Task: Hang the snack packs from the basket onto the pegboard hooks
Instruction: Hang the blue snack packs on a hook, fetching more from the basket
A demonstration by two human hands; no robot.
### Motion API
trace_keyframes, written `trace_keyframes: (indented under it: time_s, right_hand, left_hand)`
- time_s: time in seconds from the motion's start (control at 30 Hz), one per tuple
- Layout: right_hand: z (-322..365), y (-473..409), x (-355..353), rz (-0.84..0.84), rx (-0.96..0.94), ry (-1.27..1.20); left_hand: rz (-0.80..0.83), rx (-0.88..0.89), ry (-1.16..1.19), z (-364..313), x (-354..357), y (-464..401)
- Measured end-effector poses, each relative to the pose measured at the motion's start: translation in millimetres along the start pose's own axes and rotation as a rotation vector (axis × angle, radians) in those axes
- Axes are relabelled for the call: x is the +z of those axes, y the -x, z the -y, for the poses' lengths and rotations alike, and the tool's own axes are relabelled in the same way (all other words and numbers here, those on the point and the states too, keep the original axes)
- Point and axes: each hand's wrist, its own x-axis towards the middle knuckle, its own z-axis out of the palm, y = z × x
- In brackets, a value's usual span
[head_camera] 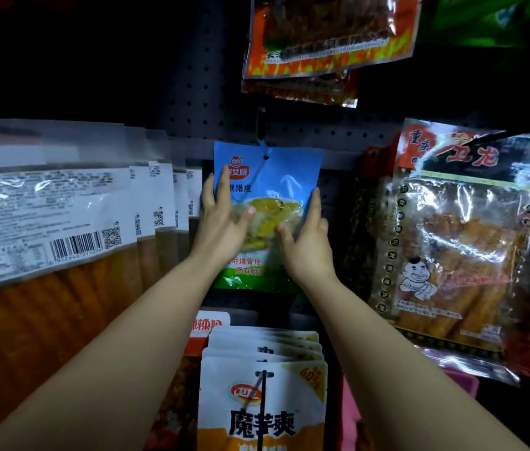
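Note:
A blue and green snack pack (276, 177) hangs against the dark pegboard (198, 92) in the middle of the view, its punched hole up by a black hook (261, 125). My left hand (221, 219) lies on the pack's left edge, fingers straight and spread, thumb across its front. My right hand (306, 239) touches the pack's right edge with straight fingers. Both arms reach up from below. The basket is out of view.
Rows of white-labelled orange packs (61, 216) hang on the left. Clear packs with red print (459, 232) hang on the right, red flame-printed ones (328, 34) above. White and orange packs (263, 395) sit on a hook just below my arms.

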Motion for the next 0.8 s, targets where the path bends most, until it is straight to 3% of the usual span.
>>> trace_keyframes:
  time_s: [0.47,0.67,0.8]
  right_hand:
    - [-13,42,17,-0.016,0.057,-0.075]
    - [-13,68,-1,-0.02,0.081,-0.094]
    - [-10,124,-21,-0.003,0.0,-0.14]
  left_hand:
    - [-0.083,-0.17,0.198,16,24,55]
    - [0.005,-0.168,0.214,6,13,87]
    - [-0.054,-0.077,0.203,-10,-8,140]
